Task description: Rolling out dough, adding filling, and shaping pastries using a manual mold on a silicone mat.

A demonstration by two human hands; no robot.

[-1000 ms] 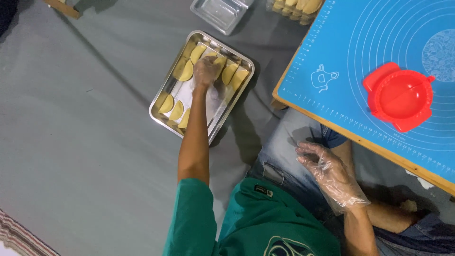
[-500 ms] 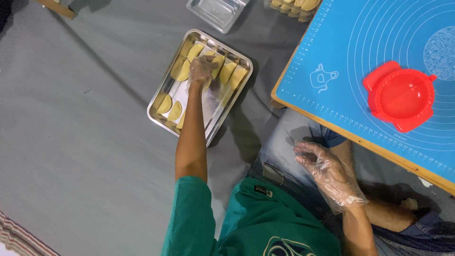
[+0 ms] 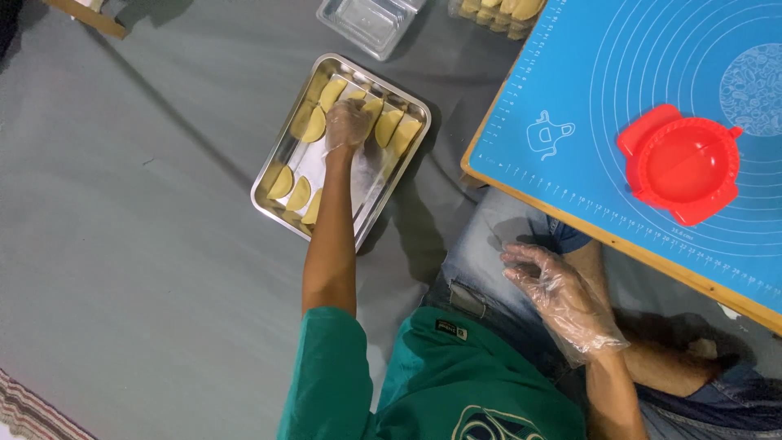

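gloved hand over a tray of half-moon pastries

nearest the camera, the right hand (image 3: pixel 562 297) in a clear plastic glove hangs loose over the person's jeans, fingers lightly curled and apart, holding nothing. beside it a green sleeve leads out along the bare left forearm, which stretches away over the grey floor covering (image 3: pixel 122 244).

the left hand (image 3: pixel 349 124), also gloved, rests palm down inside the steel tray (image 3: pixel 273 200), which sits on the floor. its fingers lie close together on or just above a pastry in the far row; whether they pinch it cannot be told, since the hand hides the contact. the tray holds pale yellow half-moon pastries (image 3: pixel 388 129): a row along the far end, on both sides of the hand, and three more lined up along the near left edge. the middle of the tray is bare metal.

to the right, a wooden board carries a blue baking mat (image 3: pixel 643 57) printed with rings, and on it lies an open red dumpling press (image 3: pixel 680 163), well apart from both hands.

farther off, at the top edge, a clear plastic box (image 3: pixel 371 23) stands with nothing visible in it, and next to it another clear container (image 3: pixel 497 12) shows more yellow pastries packed side by side.
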